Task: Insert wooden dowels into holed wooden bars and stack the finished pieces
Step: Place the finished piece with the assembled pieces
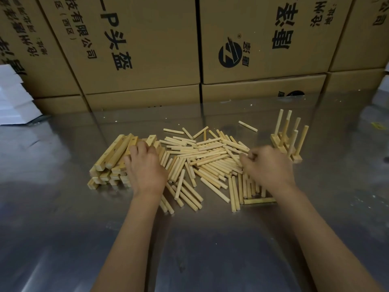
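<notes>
Pale wooden dowels point(210, 163) heaped mid-surface, holed bars point(113, 159) stacked left. Left hand point(145, 167) resting on bars, grip hidden; right hand point(267, 165) pinching among dowels. Probably light, stiff, roll-prone; best pinched mid-length.

- We have one view only, a wide-angle camera worn on the head.
- We look forward and steeply down over both forearms onto the table point(63, 207).
- The dowels point(206, 163) lie near, mid-frame.
- The boxes point(147, 49) close the far edge, bowed by the lens.
</notes>
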`<state>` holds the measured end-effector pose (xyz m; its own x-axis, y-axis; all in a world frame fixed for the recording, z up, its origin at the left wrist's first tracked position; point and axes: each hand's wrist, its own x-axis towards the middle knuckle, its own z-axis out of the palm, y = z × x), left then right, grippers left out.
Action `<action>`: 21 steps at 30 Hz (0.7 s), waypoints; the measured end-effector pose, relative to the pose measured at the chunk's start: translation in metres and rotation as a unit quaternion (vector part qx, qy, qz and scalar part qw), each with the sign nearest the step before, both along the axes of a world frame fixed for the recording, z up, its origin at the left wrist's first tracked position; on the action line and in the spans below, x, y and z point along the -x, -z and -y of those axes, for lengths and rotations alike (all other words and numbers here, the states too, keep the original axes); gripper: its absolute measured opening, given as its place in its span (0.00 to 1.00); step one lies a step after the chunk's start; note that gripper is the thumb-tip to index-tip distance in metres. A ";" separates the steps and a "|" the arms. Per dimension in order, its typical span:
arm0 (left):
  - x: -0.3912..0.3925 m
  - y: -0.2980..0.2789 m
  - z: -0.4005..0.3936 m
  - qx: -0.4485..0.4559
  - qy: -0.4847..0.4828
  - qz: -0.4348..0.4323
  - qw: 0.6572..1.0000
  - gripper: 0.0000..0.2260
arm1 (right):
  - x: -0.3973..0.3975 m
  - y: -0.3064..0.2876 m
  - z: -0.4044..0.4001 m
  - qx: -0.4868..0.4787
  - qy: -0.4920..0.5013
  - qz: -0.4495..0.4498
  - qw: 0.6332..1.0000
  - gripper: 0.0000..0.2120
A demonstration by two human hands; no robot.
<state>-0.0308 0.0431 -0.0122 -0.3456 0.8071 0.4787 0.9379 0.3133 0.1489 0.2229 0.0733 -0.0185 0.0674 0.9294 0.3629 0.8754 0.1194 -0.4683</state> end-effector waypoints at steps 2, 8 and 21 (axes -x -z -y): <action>0.001 0.000 -0.001 -0.006 -0.008 0.006 1.000 0.18 | 0.015 0.000 0.006 0.000 -0.073 -0.003 0.997 0.11; 0.002 0.002 0.000 -0.044 0.010 0.025 0.999 0.13 | 0.045 0.014 0.019 -0.033 -0.209 0.014 0.977 0.04; -0.011 -0.002 0.004 -0.061 0.112 0.100 0.987 0.22 | 0.088 0.028 0.043 -0.038 -0.327 0.032 0.944 0.14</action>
<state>-0.0203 0.0395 -0.0105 -0.2627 0.8148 0.5168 0.9297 0.0705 0.3614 0.1348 0.0300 -0.0465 -0.5369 0.7352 0.4139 0.6286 0.6758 -0.3850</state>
